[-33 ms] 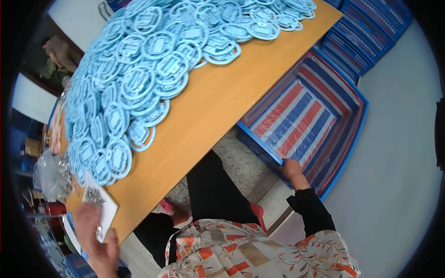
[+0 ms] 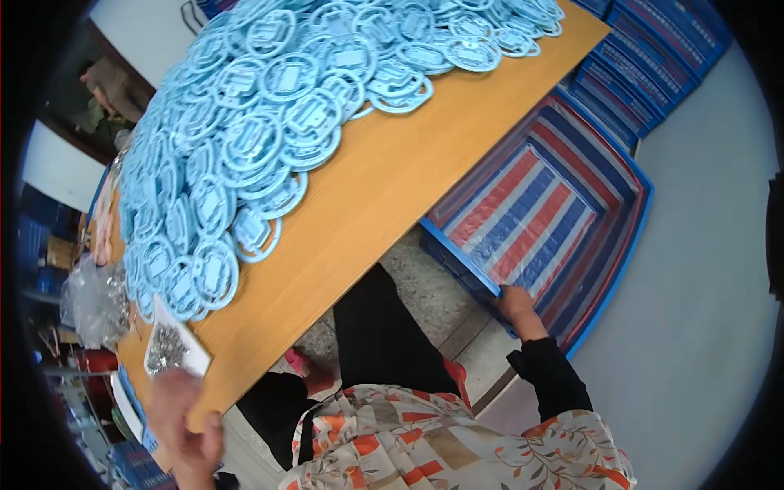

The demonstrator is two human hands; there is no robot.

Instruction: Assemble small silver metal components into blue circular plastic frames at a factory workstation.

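My left hand is beside the near left edge of the table, just below a small white tray. Its fingers are smeared by motion, so whether they hold anything cannot be told. Small shiny metal pieces lie heaped in the tray. On the right, my right hand is closed over the near rim of a blue crate. The crate is lined with red, white and blue striped sheeting. A large heap of light blue plastic rings with plates inside covers the far left of the table.
The wooden table runs diagonally, its near edge beside the crate. Stacked blue crates stand at the far right by a pale wall. A clear plastic bag sits at left. Another person is in the background.
My left hand has drawn back from the white tray toward me, uncovering more of the metal pieces. My right hand stays on the crate rim. The view has shifted slightly.
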